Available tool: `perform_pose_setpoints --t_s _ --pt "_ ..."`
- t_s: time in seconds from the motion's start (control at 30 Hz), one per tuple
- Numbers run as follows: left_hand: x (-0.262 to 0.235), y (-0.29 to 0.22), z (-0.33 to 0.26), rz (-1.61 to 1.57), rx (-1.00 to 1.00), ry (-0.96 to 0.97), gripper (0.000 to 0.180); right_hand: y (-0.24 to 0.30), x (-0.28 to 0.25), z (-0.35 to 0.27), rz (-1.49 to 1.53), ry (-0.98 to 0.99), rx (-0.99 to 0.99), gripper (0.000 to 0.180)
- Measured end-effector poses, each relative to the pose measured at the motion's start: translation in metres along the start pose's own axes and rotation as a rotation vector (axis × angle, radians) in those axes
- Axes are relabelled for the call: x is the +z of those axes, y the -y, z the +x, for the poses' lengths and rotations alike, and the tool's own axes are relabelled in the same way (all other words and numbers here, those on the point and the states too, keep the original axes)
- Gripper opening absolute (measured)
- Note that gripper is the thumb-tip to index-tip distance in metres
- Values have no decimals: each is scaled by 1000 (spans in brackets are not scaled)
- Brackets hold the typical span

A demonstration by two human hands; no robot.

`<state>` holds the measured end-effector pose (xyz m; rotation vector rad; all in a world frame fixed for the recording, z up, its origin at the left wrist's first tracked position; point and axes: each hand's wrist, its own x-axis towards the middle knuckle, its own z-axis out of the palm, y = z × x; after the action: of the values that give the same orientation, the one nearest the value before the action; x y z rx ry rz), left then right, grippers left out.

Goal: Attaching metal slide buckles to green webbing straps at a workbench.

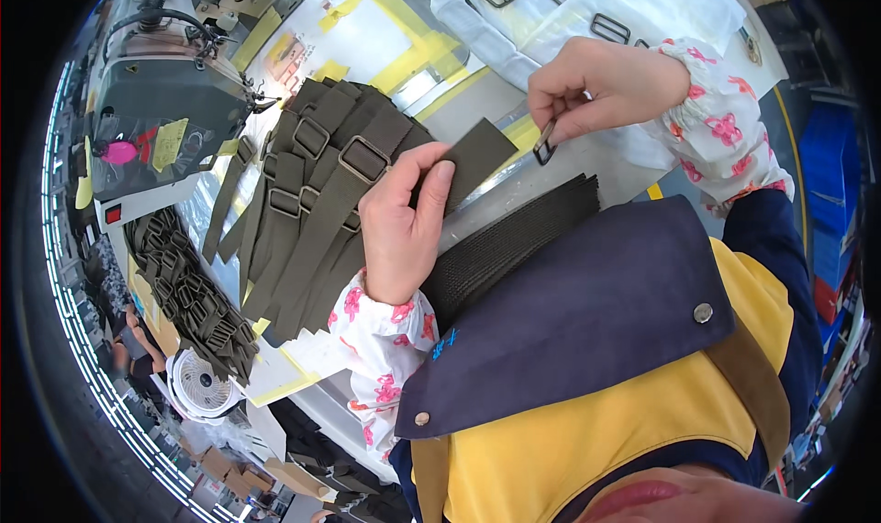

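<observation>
My left hand [404, 216] pinches an olive webbing strap [479, 163] between thumb and fingers, its cut end sticking out to the right. Held by thumb and fingertips, a dark slide buckle [544, 144] hangs from my right hand [606, 87], just right of the strap's end and apart from it. Left of my left hand lies a fanned pile of olive straps [317, 275], several with rectangular buckles [365, 159] threaded on. A stack of dark cut webbing [518, 239] lies between my hands and my apron.
A sewing machine [165, 110] stands at the left. Loose buckles [610, 28] lie on white plastic sheeting [679, 9] at the upper right. More buckled straps [188, 294] are heaped at the table's left edge, near a white fan [202, 383]. Yellow tape [413, 55] marks the worktop.
</observation>
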<state>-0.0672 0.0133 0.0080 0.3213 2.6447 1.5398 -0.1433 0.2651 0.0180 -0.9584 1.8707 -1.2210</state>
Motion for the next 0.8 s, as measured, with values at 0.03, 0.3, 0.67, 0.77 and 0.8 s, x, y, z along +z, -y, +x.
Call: perform_pose_setpoints --t_s 0.03,0.3,0.67,0.77,0.8 --pt "-2 1 0 -4 28 55 14 4 2 3 -3 -5 3 11" --pt "5 6 -6 -156 139 191 10 -14 30 35 441 163 16 13" --pt "3 -7 -10 -12 320 -84 19 -2 60 47 448 -118 105 10" --pt "-3 -5 -17 -81 352 -55 12 -5 74 55 362 -179 136 11" --pt "-5 -5 -20 -62 253 -44 10 -4 75 56 374 -173 140 10"
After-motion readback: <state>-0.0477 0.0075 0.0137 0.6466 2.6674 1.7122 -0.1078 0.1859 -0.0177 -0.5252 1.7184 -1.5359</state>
